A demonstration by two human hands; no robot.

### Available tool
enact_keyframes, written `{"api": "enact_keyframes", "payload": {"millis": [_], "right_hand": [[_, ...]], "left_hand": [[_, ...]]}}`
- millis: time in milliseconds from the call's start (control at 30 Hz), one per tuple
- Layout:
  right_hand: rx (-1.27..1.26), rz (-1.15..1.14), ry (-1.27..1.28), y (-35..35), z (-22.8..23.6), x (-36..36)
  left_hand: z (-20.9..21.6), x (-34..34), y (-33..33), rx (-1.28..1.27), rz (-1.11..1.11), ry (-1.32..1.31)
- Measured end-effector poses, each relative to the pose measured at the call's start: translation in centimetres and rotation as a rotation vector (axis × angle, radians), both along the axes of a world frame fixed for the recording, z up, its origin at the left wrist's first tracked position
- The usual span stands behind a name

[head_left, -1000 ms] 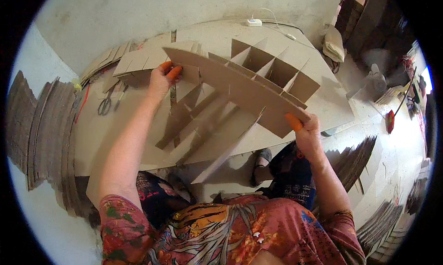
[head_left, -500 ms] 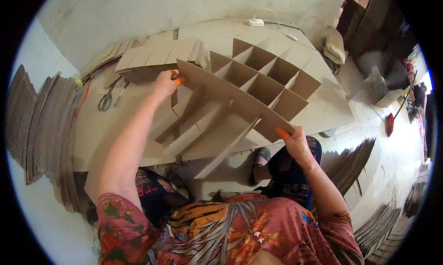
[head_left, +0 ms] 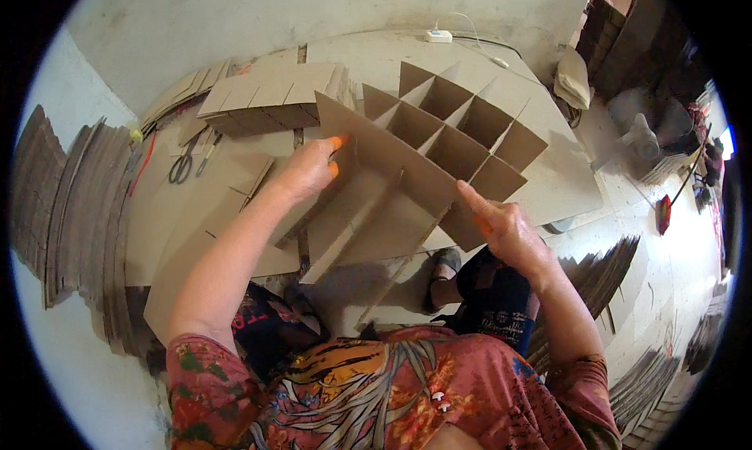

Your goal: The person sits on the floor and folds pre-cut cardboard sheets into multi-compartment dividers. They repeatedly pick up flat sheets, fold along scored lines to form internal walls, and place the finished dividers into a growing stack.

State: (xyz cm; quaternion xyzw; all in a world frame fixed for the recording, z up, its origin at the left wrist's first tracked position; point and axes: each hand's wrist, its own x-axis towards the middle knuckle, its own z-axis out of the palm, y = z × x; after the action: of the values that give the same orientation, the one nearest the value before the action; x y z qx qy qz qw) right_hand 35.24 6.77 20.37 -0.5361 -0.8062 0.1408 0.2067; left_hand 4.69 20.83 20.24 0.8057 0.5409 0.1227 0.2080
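A brown cardboard divider grid (head_left: 415, 168) of interlocked strips stands tilted at the table's near edge, its square cells on the far side. A long strip runs across its middle, and several cross strips stick out toward me. My left hand (head_left: 312, 168) has orange finger covers and pinches the divider near the long strip's left end; some fingertips are hidden. My right hand (head_left: 509, 232) grips the long strip's right part, its forefinger stretched along the top edge and an orange-covered digit against the near face.
A stack of slotted cardboard strips (head_left: 270, 97) lies behind my left hand, with scissors (head_left: 181, 166) and a pen-like tool (head_left: 208, 155) beside it. More cardboard stacks stand left (head_left: 90, 223) and right (head_left: 599, 281). A white power strip (head_left: 439, 36) sits by the wall.
Both hands have moved inward along the long strip, the left to the right and down, the right up from the end corner. The divider has shifted slightly right.
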Motion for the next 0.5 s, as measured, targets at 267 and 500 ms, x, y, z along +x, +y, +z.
{"api": "enact_keyframes", "payload": {"millis": [267,500], "right_hand": [[0.147,0.077,-0.026,0.4,0.1,0.2],[0.129,0.104,-0.055,0.5,0.2,-0.1]], "left_hand": [[-2.3,-1.3,1.9,0.203,-0.038,0.004],[-3.2,-1.9,1.9,0.226,0.051,-0.051]]}}
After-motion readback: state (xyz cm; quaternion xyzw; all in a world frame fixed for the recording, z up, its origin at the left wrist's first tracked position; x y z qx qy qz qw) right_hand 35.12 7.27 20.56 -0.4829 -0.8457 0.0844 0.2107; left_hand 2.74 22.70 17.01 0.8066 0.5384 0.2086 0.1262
